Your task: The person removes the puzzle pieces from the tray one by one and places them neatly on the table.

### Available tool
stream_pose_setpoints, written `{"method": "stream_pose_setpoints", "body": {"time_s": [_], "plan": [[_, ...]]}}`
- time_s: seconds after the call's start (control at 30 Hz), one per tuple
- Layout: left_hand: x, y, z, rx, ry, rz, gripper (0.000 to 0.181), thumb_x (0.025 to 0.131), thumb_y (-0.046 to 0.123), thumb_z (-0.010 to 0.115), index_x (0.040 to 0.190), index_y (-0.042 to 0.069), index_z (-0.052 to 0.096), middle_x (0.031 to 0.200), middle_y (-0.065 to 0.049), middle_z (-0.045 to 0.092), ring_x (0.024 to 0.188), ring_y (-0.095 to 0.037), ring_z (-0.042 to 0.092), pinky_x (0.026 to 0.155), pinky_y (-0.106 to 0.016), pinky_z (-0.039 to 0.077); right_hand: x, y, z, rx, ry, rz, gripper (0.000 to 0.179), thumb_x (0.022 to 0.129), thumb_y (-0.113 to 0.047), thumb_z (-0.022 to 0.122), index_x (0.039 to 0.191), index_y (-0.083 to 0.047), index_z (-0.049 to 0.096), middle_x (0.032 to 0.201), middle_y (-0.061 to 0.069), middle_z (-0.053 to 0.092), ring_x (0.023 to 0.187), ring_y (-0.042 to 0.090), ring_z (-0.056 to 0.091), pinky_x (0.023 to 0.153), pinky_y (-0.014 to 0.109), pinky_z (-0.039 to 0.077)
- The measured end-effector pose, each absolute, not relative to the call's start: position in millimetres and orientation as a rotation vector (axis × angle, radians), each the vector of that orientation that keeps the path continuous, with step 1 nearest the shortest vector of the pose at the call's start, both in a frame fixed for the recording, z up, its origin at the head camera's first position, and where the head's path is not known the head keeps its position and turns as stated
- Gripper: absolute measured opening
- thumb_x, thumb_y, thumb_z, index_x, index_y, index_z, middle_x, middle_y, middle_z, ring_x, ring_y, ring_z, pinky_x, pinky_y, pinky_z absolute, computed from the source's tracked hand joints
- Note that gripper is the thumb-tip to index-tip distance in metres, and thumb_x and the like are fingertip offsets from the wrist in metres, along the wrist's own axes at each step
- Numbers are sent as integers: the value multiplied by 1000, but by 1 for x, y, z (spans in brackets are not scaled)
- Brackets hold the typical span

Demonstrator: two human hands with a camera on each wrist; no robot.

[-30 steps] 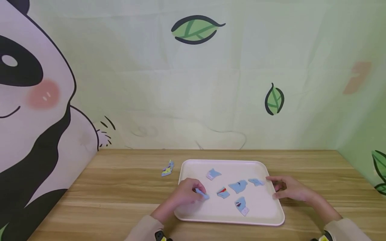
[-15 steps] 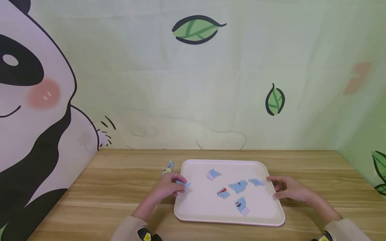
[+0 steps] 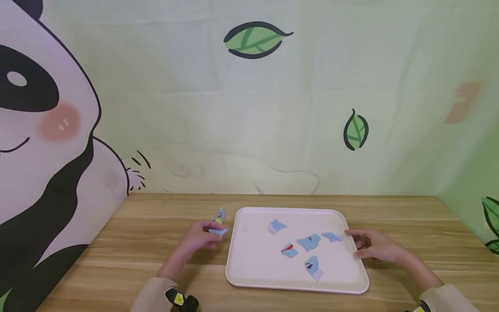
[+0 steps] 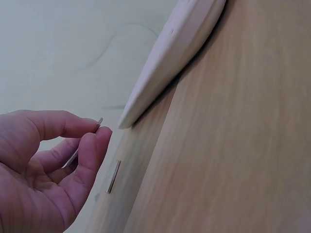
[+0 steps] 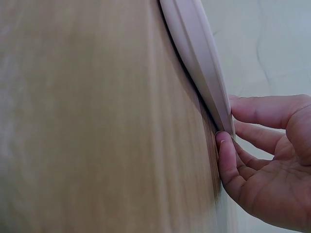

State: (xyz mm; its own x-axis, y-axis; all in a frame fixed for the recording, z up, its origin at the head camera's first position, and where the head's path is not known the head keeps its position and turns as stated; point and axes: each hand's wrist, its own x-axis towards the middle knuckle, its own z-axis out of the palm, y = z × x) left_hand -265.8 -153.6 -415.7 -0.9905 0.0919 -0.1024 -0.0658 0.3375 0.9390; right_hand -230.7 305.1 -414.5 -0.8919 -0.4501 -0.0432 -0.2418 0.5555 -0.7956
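My left hand [image 3: 198, 236] pinches a small blue puzzle piece [image 3: 218, 231] between thumb and fingertips, left of the white tray [image 3: 243, 264]. In the left wrist view that piece appears thin and edge-on. Just behind it on the table lies another puzzle piece [image 3: 220, 215], blue with yellow, partly covered by the hand. My right hand [image 3: 376, 245] holds the tray's right rim, index finger and thumb at the edge. Several pieces lie apart on the tray, among them one with a red stripe [image 3: 289, 250] and a large plain-edged blue one [image 3: 309, 242].
The wooden table [image 3: 171, 212] runs back to a pale green wall cloth [image 3: 187, 108] printed with leaves and a panda [image 3: 62, 125]. Wood shows on both sides of the tray and in front of it.
My left hand has carried the blue piece from over the tray leftward past its rim, to beside the yellow-marked piece. The right hand stays on the tray's edge.
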Motion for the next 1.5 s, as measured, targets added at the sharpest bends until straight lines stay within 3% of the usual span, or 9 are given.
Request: {"method": "stream_pose_setpoints", "body": {"time_s": [0.63, 1.23, 1.5], "plan": [[-279, -164, -424, -45, 2583, 1562, 26, 69, -9, 66, 94, -6, 66, 91, -17, 58, 64, -17, 55, 53, -25, 50, -230, 304, -414, -549, 2535, -1271, 67, 74, -9, 71, 126, 18, 37, 92, 11, 54, 81, 15, 48, 64, 20, 44], [-272, -165, -407, 115, 2818, 1225, 23, 66, -5, 66, 89, -4, 67, 76, -7, 62, 53, -14, 52, 48, -24, 44, -229, 304, -413, -537, 2535, -1271, 67, 74, -8, 70, 126, 18, 37, 91, 10, 53, 80, 15, 47, 64, 20, 43], [-268, -169, -402, 138, 2805, 1171, 25, 70, -4, 65, 95, -4, 67, 86, -10, 64, 62, -15, 54, 54, -26, 47, -229, 303, -412, -522, 2534, -1273, 67, 74, -8, 70, 126, 18, 37, 90, 10, 53, 79, 16, 47, 64, 20, 42]]}}
